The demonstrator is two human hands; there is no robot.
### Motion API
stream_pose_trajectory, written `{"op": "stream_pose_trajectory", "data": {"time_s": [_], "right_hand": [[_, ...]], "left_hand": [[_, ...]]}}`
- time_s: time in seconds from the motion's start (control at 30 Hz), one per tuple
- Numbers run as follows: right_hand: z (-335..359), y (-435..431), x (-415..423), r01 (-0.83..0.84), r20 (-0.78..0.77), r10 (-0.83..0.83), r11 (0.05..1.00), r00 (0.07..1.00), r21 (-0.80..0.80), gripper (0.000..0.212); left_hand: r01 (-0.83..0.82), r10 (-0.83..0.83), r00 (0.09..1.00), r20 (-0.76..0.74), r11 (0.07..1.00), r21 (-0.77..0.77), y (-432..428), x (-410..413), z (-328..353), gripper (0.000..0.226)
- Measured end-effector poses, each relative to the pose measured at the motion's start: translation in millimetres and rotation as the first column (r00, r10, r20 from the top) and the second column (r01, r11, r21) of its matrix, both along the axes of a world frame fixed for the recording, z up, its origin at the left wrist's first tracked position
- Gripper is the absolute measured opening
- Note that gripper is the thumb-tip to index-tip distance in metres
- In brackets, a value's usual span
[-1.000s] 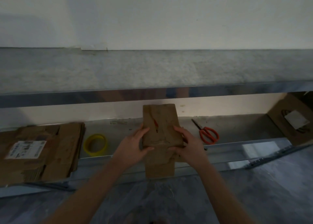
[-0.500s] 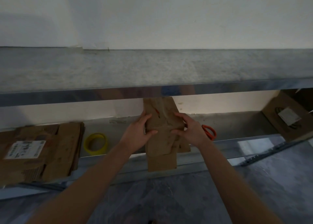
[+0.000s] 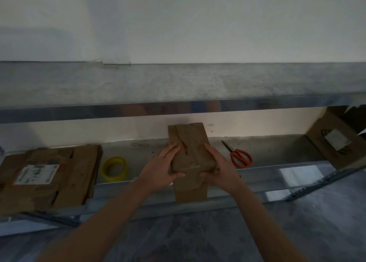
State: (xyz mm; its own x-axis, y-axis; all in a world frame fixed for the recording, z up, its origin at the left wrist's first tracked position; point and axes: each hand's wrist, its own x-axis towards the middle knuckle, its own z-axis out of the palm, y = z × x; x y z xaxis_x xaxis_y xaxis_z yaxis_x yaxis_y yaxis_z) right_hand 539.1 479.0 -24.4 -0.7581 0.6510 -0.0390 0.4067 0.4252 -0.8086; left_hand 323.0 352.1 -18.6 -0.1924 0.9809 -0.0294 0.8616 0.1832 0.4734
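Box (image 3: 190, 149) of worn cardboard is over the shelf's (image 3: 277, 170) front edge, between tape (image 3: 113, 166) and scissors (image 3: 240, 157). Left hand (image 3: 160, 170) and right hand (image 3: 221, 168) grip it, fingers (image 3: 171, 149) curled round its sides.
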Motion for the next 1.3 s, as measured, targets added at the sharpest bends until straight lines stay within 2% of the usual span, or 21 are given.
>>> {"op": "stream_pose_trajectory", "data": {"time_s": [0.07, 0.17, 0.27, 0.4, 0.57, 0.7, 0.83, 0.93, 1.07, 1.17, 1.2, 1.3], "right_hand": [[1, -4, -3, 0.030, 0.055, -0.031, 0.999, 0.998, 0.017, 0.100], [3, -9, -5, 0.046, 0.144, -0.058, 0.995, 0.988, 0.088, 0.102], [6, -16, -3, 0.025, 0.168, -0.046, 0.992, 0.985, 0.122, 0.106], [14, -24, -3, 0.043, 0.178, -0.081, 0.977, 0.981, 0.207, 0.098], [36, -42, -24, -0.058, 0.196, -0.058, 0.839, 0.979, 0.540, 0.080], [46, -70, -70, -0.187, 0.281, 0.000, 0.748, 0.960, 0.637, 0.076], [25, -114, -129, -0.256, 0.272, 0.101, 0.735, 0.957, 0.628, 0.069], [-10, -146, -171, -0.227, 0.252, 0.098, 0.798, 0.963, 0.558, 0.067], [-61, -165, -207, -0.135, 0.457, -0.048, 0.924, 0.888, 0.359, 0.068], [-83, -170, -214, -0.058, 0.532, -0.129, 0.945, 0.837, 0.321, 0.067], [-87, -171, -210, -0.018, 0.488, -0.174, 0.931, 0.855, 0.365, 0.063], [-87, -174, -185, 0.126, 0.191, -0.267, 0.833, 0.945, 0.539, 0.050]], "left_hand": [[0.024, -0.025, 0.998, -0.050, 1.000, -0.009, -3, -1, -1, 0.101], [0.046, -0.047, 0.994, -0.095, 0.999, -0.005, -10, 0, -3, 0.104], [0.047, -0.048, 0.991, -0.122, 0.999, -0.012, -17, 0, -3, 0.104], [0.054, -0.056, 0.990, -0.132, 0.998, -0.020, -25, 1, 2, 0.104], [0.061, -0.066, 0.977, -0.202, 0.998, -0.029, -48, -23, 16, 0.100], [0.072, -0.089, 0.947, -0.308, 0.995, -0.067, -78, -72, 18, 0.101], [0.033, -0.071, 0.925, -0.372, 0.994, -0.108, -109, -126, 8, 0.103], [-0.001, -0.063, 0.927, -0.369, 0.985, -0.172, -129, -163, -8, 0.113], [0.029, -0.128, 0.923, -0.363, 0.964, -0.266, -149, -200, -44, 0.087], [0.102, -0.231, 0.904, -0.359, 0.933, -0.345, -151, -211, -69, 0.079], [0.127, -0.258, 0.901, -0.348, 0.925, -0.358, -150, -212, -76, 0.077], [0.187, -0.304, 0.896, -0.323, 0.919, -0.346, -145, -209, -91, 0.075]]}}
